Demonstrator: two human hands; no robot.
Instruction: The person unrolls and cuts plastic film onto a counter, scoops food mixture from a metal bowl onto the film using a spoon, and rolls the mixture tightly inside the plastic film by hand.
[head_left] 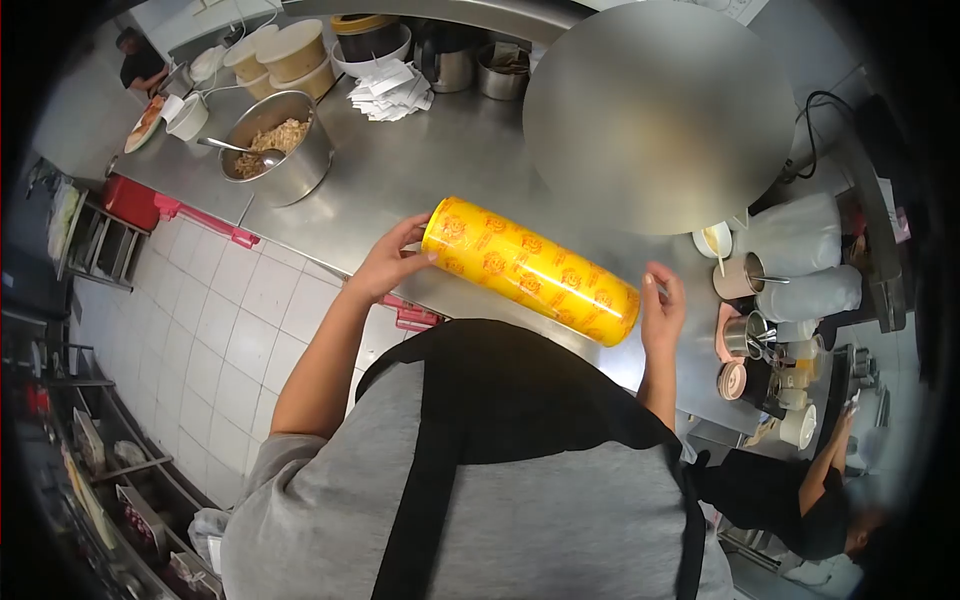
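Observation:
A yellow roll of cling film (530,272) with red print lies slantwise between my hands, over the front edge of the steel counter. My left hand (393,262) grips its upper left end, with the thumb below and the fingers at the rim. At the lower right end, my right hand (662,303) holds the roll with thumb and fingertips against the end. Whether the roll's underside touches the counter is hidden.
On the steel counter (400,160) stand a metal pot (308,165) of food with a spoon, lidded tubs (297,52), a stack of paper slips (390,95) and cups at right. A blurred round patch covers the back. A co-worker (775,500) works at lower right; another person (142,65) is far left.

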